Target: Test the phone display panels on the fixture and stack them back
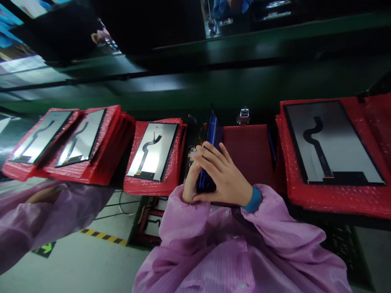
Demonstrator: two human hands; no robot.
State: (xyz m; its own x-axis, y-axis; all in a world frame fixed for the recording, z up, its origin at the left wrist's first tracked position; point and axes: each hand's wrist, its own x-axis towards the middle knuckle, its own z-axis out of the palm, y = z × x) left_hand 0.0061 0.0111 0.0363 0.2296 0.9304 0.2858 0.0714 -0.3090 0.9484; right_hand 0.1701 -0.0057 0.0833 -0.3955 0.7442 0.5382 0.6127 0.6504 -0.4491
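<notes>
Digits on the small silver tally counter (244,115) are too small to read. Right hand (227,179), fingers spread, meets the left hand (191,181), its grip unclear, around an upright glossy blue flat panel (214,132). Dark-green-edged crate (134,230) below holds red-edged pieces.

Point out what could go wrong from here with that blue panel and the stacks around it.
The blue panel stands nearly on edge at the left hand and right hand; it might slip and hit the red mat.
The dark ribbon on the rightmost panel lies exposed, so a sleeve could snag it.
Another person's sleeve is close to the uneven left stack, and a nudge might shift it.
</notes>
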